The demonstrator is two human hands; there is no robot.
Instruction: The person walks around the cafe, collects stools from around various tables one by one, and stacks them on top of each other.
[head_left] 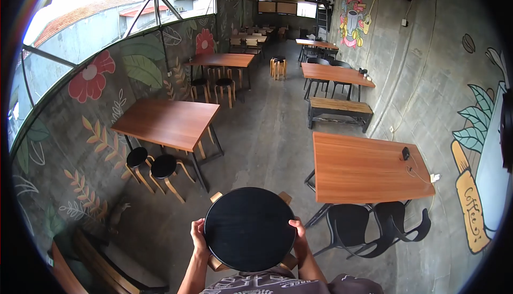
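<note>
We observe a round black-topped stool (pixel 250 230) held level before the torso, above the floor (pixel 256 157). The left hand (pixel 299 233) and right hand (pixel 199 235) grip opposite edges, fingers clamped on its rim, between two wooden tables (pixel 168 123) (pixel 368 168).

Smooth wood look, rough concrete look
Near-right tabletop (pixel 363 171) and near-left tabletop (pixel 166 124) look like smooth wood with faint gloss; round black seat (pixel 250 230), smooth and matt; stool legs (pixel 285 198), pale wood; right wall (pixel 422 91), rough.
</note>
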